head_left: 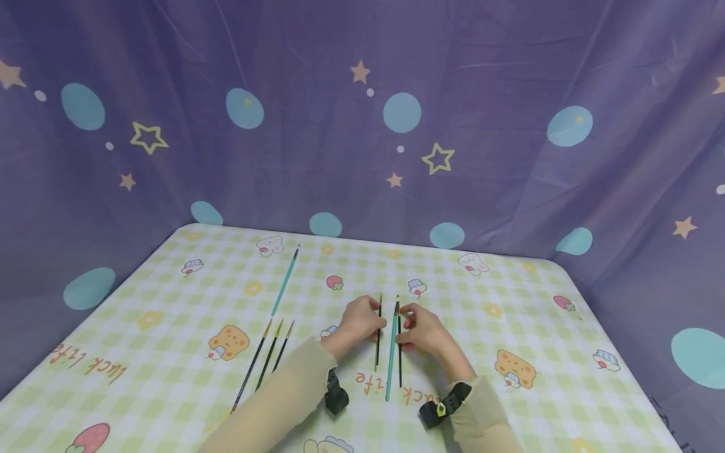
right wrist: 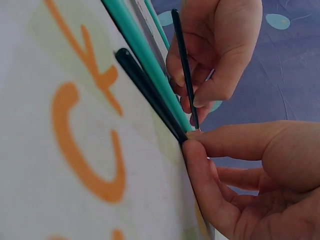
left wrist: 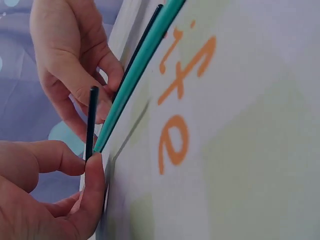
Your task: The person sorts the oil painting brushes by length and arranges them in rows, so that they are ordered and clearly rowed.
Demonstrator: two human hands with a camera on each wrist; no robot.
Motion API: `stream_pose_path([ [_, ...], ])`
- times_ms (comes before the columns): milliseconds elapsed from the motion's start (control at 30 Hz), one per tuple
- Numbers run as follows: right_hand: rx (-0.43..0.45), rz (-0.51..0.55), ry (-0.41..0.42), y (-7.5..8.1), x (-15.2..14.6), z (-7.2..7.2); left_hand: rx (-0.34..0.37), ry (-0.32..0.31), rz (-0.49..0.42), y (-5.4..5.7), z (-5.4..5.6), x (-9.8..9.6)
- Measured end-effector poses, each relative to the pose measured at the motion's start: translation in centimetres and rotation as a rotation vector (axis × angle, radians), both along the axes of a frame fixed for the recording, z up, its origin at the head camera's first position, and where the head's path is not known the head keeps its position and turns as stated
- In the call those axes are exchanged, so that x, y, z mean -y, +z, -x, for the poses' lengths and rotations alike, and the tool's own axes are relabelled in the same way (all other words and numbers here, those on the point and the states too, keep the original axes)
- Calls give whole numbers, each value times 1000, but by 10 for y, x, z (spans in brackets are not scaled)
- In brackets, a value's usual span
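Left of centre on the table [head_left: 351, 258], I have three dark brushes [head_left: 269, 355] side by side, and a far teal brush [head_left: 286, 280] beyond them towards the far edge; I'd judge those placed. The left hand [head_left: 357, 324] pinches a thin dark brush [head_left: 377, 352], thumb meeting fingertip. Next comes a near teal brush [head_left: 391, 358], then the right hand [head_left: 425, 328], pinching another dark brush [head_left: 399, 365]; these three seem left to place. Both wrist views show me the left-held handle raised off the cloth; the head view doesn't.
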State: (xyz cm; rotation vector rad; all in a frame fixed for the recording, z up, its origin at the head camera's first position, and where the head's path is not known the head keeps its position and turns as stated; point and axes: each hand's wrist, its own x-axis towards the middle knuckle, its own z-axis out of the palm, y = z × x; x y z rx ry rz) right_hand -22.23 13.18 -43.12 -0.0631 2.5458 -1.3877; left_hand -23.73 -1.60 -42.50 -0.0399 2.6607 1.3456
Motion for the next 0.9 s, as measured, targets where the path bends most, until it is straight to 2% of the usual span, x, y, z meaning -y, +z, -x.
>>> stream_pose_path([
  [367,-6,18,-12,0,-1,1,18,-8,-127,-3,-8,16],
  [600,-3,24,10,-1,-1,0,2,-31,-92,-2,-19,36],
  [767,-2,24,4,-1,-1,0,-26,-41,-96,3,-27,48],
  [900,-5,25,-1,-1,-1,0,-62,-46,-87,2,-33,55],
])
